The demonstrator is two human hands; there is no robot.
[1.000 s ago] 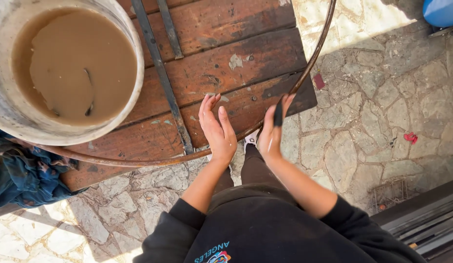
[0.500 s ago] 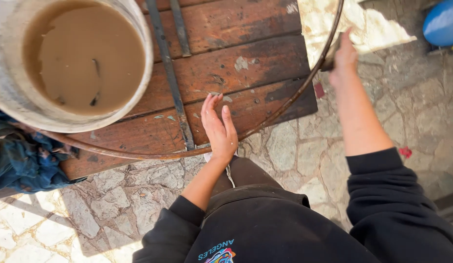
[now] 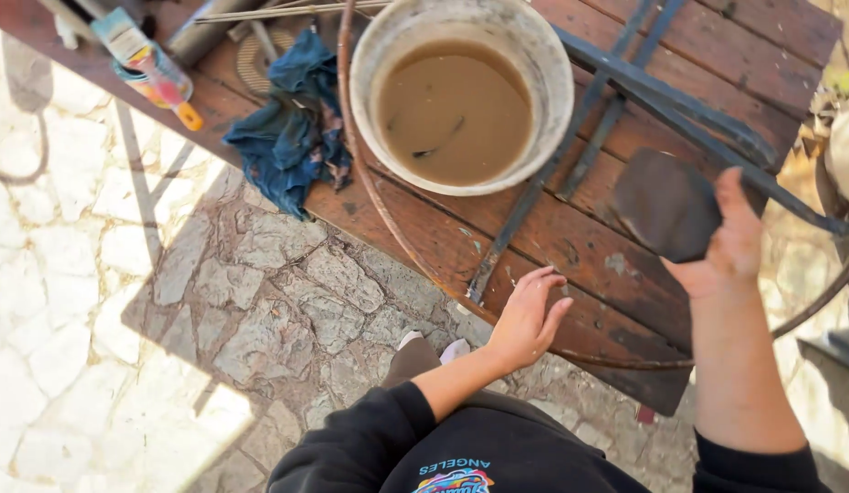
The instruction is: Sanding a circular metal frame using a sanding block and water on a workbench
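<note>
- Fingers (image 3: 728,196) of your right hand (image 3: 730,246) are closing around one dark flat pad (image 3: 666,205) and holding it lifted just above the desk (image 3: 625,292). Fingers (image 3: 543,283) of your left hand (image 3: 525,319) are lying loosely spread, gripping nothing.
- You are working at one wooden desk on a stone floor (image 3: 260,319).
- One pale bucket (image 3: 543,55) of muddy water is standing on the far part of the desk.
- One thin rusty ring (image 3: 397,246) is curving round the bucket, and your left hand is pressing it at the near edge.
- Two dark metal bars (image 3: 534,210) are crossing the boards.
- One blue rag (image 3: 292,128) is lying beside the bucket.
- You seem to be between strokes: steadying the ring with the pad raised. Bringing the pad down onto the ring would call for a firm left hand.
</note>
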